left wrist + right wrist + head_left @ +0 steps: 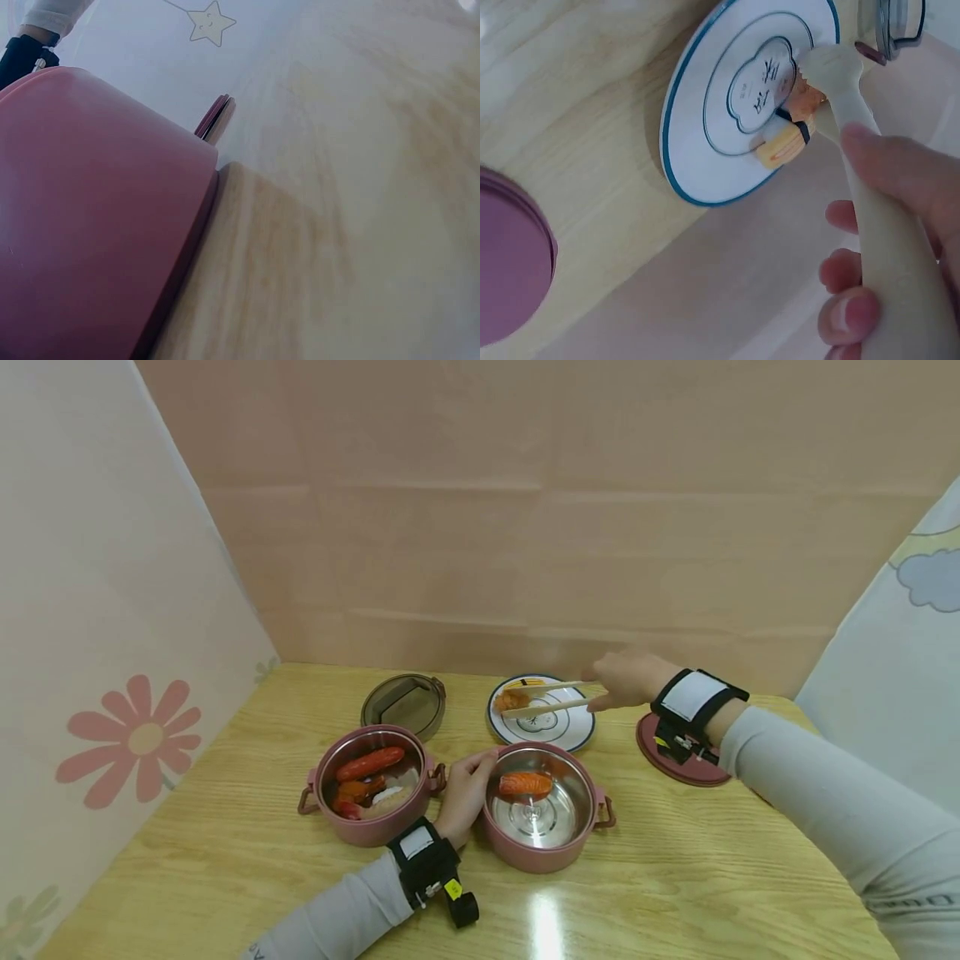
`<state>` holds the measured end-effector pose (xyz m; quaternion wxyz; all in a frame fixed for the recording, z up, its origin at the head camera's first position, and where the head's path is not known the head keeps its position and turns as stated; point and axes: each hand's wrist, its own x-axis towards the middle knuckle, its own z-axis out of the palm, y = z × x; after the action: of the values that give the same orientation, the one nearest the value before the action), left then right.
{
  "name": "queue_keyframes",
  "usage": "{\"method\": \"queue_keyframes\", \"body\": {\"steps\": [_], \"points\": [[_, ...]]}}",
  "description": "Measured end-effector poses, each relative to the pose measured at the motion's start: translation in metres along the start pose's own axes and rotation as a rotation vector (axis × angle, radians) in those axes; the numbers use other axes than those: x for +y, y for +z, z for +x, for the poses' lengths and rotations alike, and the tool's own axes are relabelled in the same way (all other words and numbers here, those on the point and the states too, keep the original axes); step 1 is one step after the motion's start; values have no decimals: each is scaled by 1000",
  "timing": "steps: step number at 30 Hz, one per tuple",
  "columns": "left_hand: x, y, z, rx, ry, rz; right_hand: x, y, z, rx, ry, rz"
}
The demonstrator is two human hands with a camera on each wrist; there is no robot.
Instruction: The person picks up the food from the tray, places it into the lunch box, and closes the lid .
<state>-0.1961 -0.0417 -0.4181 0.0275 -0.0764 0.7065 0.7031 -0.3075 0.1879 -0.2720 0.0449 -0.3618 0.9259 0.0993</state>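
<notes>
My right hand point(628, 678) holds pale tongs point(900, 262) over a white plate point(576, 724) with a blue rim. Between the tong tips is a crumbly orange-brown food piece point(512, 700). Beside it on the plate lies a yellow egg sushi point(781, 146) with a black band. My left hand point(467, 789) grips the near-left rim of a pink pot point(536, 858), its fingers hiding the handle on that side. Inside this pot lies an orange salmon-like piece point(525, 783). In the left wrist view the pot's wall point(97, 217) fills the left side.
A second pink pot point(367, 835) stands to the left, holding a red sausage point(370, 764) and other food pieces. Behind it lies a brown oval lid point(405, 704) with a handle. A round dark-pink lid point(678, 764) lies at the right, below my right wrist.
</notes>
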Motion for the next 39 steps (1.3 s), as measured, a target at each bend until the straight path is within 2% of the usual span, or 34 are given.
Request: {"method": "queue_keyframes", "body": {"steps": [8,19,25,39], "points": [[0,4,-1,9,-17,-1,-8,5,1,-9,15,26],[-2,5,3,1,-17,-4,-5,15,1,35,-45,-13],[-3,6,2,-9,-10,-16,-2,21,-5,74,-77,-15],[-4,5,4,-7,12,-14,8,11,-21,149,-77,45]]}}
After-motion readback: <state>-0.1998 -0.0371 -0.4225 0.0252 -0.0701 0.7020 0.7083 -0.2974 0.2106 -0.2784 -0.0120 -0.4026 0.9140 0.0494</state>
